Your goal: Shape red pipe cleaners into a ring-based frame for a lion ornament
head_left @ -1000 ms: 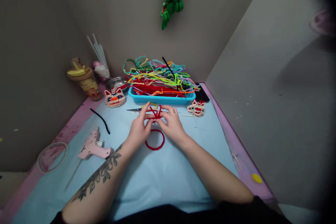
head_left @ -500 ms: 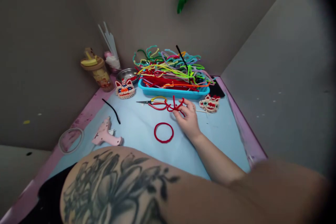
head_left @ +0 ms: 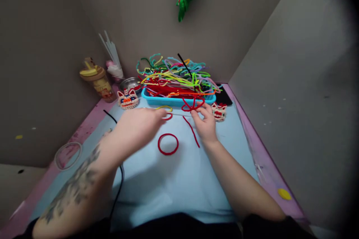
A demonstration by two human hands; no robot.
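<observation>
My right hand [head_left: 206, 122] is closed in a pinch on a twisted red pipe cleaner [head_left: 193, 105], held just in front of the blue tray [head_left: 157, 99]; one loose end trails down onto the blue mat. My left hand [head_left: 140, 122] is blurred by motion and reaches across the mat, its fingertips close to the yellow-and-red handles of a pair of scissors [head_left: 166, 112]. I cannot tell whether its fingers hold anything. A closed red pipe-cleaner ring [head_left: 168, 144] lies flat on the mat between my hands.
The tray holds a heap of coloured pipe cleaners [head_left: 175, 76]. Two small lion-head figures [head_left: 128, 99] [head_left: 218, 112] flank it. A cup [head_left: 97, 78], metal bowl [head_left: 130, 83], tape ring [head_left: 68, 155] and black pipe cleaner [head_left: 109, 115] sit at left. Grey walls enclose the desk.
My left arm swung up close to the camera, then came back down towards the scissors. My right hand kept the red twist and carried it nearer the tray.
</observation>
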